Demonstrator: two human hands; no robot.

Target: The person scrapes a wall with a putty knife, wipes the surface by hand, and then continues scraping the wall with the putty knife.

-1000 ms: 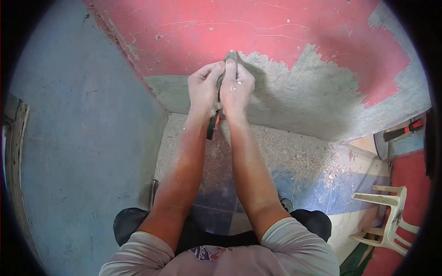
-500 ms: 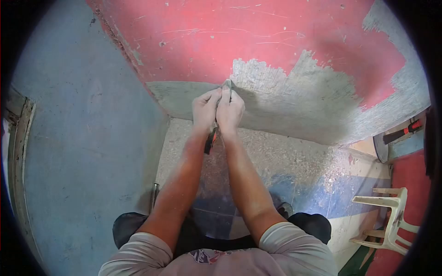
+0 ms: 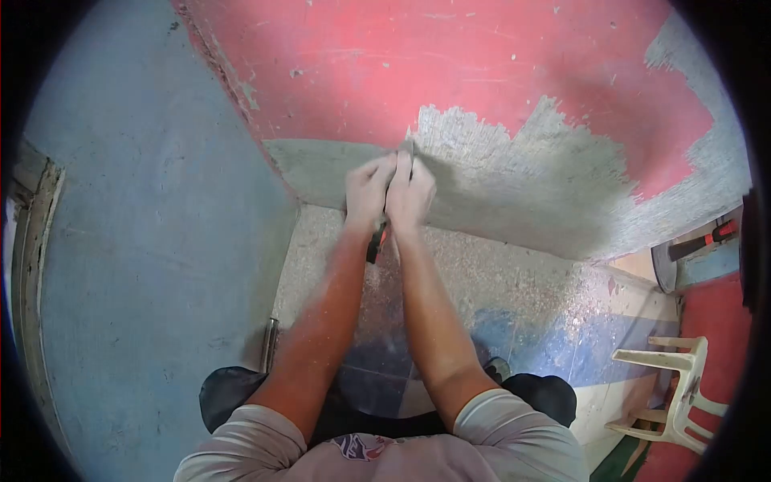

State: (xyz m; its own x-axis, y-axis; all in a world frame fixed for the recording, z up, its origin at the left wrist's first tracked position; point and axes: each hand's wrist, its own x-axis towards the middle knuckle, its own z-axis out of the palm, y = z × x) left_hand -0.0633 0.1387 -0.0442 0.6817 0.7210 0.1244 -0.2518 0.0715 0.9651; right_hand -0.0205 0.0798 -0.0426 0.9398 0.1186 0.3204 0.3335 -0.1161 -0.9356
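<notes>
Both hands are together at the wall, where pink paint point(image 3: 361, 80) meets bare grey plaster point(image 3: 562, 169). My left hand point(image 3: 369, 191) is closed on a scraper point(image 3: 375, 243) with a black and orange handle, which sticks out below the wrists. My right hand point(image 3: 410, 193) is closed on the same tool beside it. The thin blade tip shows just above the right fingers, against the wall at the paint's ragged lower edge. Most of the tool is hidden by the hands.
A blue-grey wall point(image 3: 161, 225) stands on the left. Paint dust and chips lie on the floor point(image 3: 474, 265). At the lower right is a pale plastic chair point(image 3: 687, 377), with a red-and-black handled tool point(image 3: 703, 239) above it. A metal tube point(image 3: 270, 341) stands near the left knee.
Both hands and the tool have shifted slightly right and down in the view. The wall has also shifted a little to the right in the picture.
</notes>
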